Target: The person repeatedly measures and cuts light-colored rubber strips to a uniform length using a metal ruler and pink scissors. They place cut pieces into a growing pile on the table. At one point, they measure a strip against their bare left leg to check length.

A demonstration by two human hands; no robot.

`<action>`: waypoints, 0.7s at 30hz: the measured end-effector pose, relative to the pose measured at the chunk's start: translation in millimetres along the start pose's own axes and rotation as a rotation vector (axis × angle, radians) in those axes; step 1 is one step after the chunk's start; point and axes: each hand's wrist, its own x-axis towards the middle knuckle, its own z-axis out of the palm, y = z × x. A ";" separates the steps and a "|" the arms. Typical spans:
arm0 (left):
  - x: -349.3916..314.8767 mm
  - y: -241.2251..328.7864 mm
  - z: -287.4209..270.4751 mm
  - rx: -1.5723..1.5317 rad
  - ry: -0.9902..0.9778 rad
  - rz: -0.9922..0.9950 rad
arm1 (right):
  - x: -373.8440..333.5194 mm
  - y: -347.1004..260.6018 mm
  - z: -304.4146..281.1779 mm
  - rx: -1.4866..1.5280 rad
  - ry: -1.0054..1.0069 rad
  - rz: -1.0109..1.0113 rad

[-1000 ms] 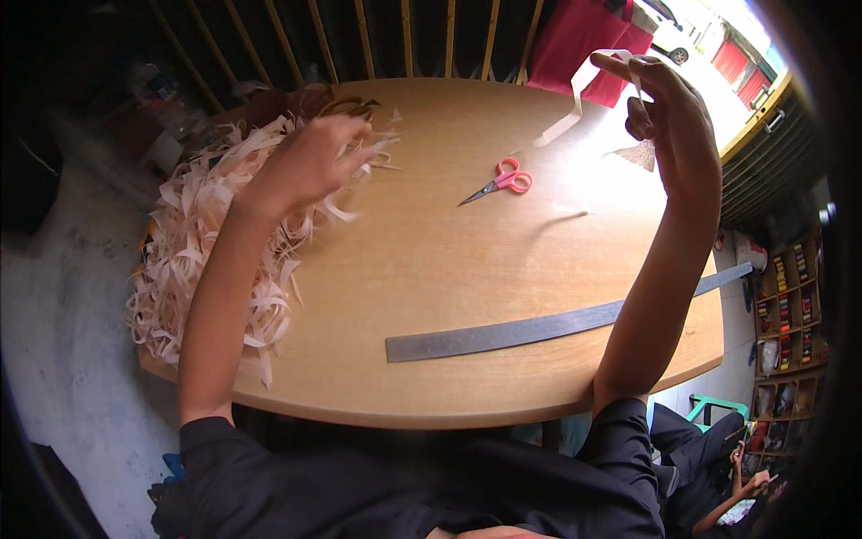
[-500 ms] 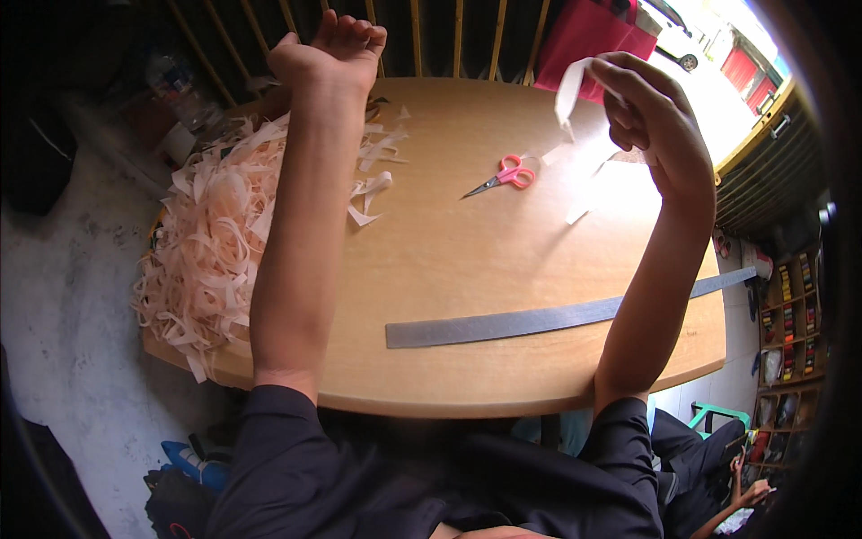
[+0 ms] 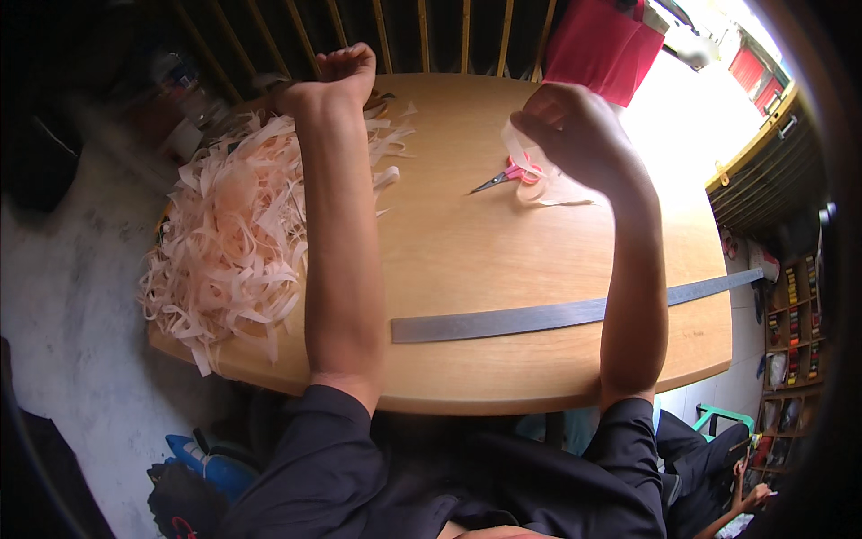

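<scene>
My left hand (image 3: 334, 79) is raised over the table's far left side, beyond the heap of pale pink fabric strips (image 3: 229, 234). Its fingers are curled, and whatever they may hold is hidden. Right of centre my right hand (image 3: 570, 135) is bent at the wrist, fingers closed and somewhat blurred. From it a pale fabric strip (image 3: 513, 144) hangs down. Beneath lie scissors with pink handles (image 3: 512, 172), blades toward the left, and the strip partly overlaps their handles. A loose strip end (image 3: 388, 177) shows beside my left forearm.
A long metal ruler (image 3: 503, 323) lies across the wooden table (image 3: 467, 377), passing under my right forearm. A red bag (image 3: 606, 49) stands beyond the far edge. Slatted railings line the back. At the lower right are a green stool (image 3: 723, 416) and another person's hands.
My right hand has moved left and lower with its strip, over the scissors. My left hand has shifted slightly right and nearer. The whole view has shifted a little.
</scene>
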 end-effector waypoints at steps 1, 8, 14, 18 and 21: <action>4.5 7.8 -3.4 -0.027 0.007 0.009 | -3.1 -7.4 14.7 -0.144 0.104 -0.087; 34.3 43.5 -13.5 -0.149 0.099 0.066 | -56.0 -75.3 133.3 0.169 0.154 -0.882; 50.3 58.0 -27.5 -0.120 0.123 0.141 | -18.0 -73.2 147.5 0.482 0.174 -0.162; 56.3 57.8 -26.2 -0.175 0.136 0.056 | -41.8 -82.0 148.0 0.377 0.175 -0.891; 52.2 55.4 -25.6 -0.185 0.161 -0.016 | -24.6 -80.7 151.5 0.428 0.087 -0.574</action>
